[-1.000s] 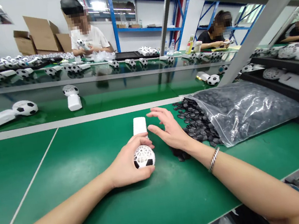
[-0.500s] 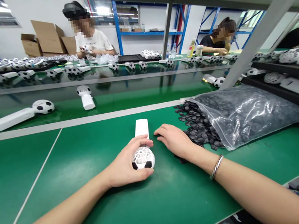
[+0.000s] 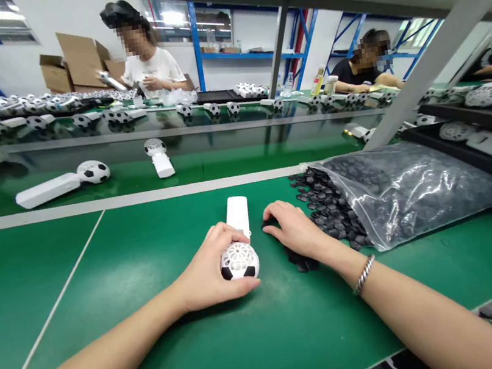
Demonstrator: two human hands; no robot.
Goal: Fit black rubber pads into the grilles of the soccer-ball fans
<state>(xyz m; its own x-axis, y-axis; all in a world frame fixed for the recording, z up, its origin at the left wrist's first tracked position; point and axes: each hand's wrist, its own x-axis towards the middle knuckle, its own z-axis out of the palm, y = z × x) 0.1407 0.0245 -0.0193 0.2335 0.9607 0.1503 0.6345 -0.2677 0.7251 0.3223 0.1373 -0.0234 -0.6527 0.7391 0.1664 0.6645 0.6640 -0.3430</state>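
My left hand [image 3: 215, 269] is wrapped round the ball-shaped head of a white handheld fan [image 3: 241, 260], thumb on the near side and fingers on the far side. The head looks like a football, with an open white grille on top and black patches. Its white handle lies on the green table, pointing away from me. To the right of the fan, my right hand [image 3: 292, 230] pinches a small black piece [image 3: 265, 224] between thumb and fingertips. Beneath and beside that hand lies a pile of black pieces [image 3: 337, 220], flat and many-sided, spilling from a clear plastic bag [image 3: 422, 189].
Beyond the pale strip runs a green conveyor [image 3: 224, 163] with football fans on it. Black trays [image 3: 490, 151] of fans stand at the right, beside a slanted metal post [image 3: 421, 59]. A shelf hangs overhead. Co-workers sit across the line.
Fans on the conveyor have moved right, and another has entered at left. My right hand has drawn slightly right, with a black piece now showing at its fingertips. My left hand keeps its hold.
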